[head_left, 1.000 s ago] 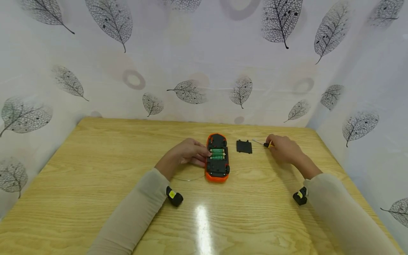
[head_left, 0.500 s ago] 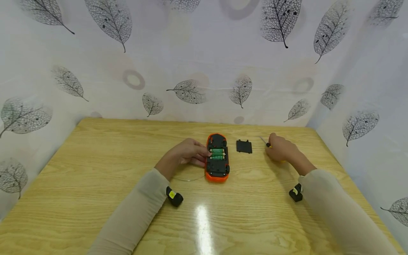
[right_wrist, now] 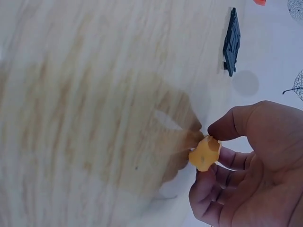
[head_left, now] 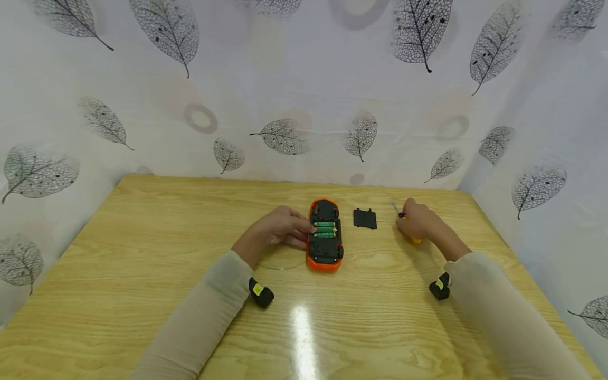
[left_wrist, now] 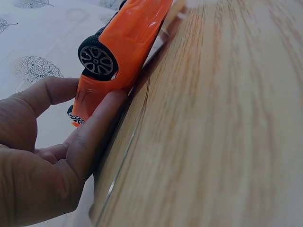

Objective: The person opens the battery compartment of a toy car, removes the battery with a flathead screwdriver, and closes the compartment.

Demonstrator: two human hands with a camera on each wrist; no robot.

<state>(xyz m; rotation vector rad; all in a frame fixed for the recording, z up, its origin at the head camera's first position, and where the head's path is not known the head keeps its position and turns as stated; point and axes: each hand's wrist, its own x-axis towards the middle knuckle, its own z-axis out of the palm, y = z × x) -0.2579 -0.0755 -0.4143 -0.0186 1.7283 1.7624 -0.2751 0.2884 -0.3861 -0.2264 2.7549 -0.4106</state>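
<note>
One wooden table [head_left: 370, 322] in front of you bears the work. Near its middle you have an orange toy car [head_left: 325, 248], wheels up, dark underside on top, battery bay uncovered. Your left hand [head_left: 284, 228] holds the car by its side, fingers against the orange body, grip narrow. Your right hand [head_left: 423, 221] is off to the right, well apart from the car, fingertips pinching a tool.

Black battery cover [head_left: 364, 218] is off, flat on the table between car and right hand, touching neither. Screwdriver [head_left: 401, 215] is that tool: yellow handle [right_wrist: 203, 156] in your fingers, shaft pointing toward the far edge, tip clear of the car. Can't tell if the handle touches the table. Thin pale strand [head_left: 281, 268] lies on the table beside the car, near your left wrist; can't tell if it's attached. Green batteries [head_left: 325, 230], three of them, sit side by side in the bay.

Progress reads as partway: cover off is done, batteries look seated, no gap you can make out. Refitting the cover looks undone. Whether the batteries are going in or coming out, you can't tell from this moment. Any screws: too small to make out.
</note>
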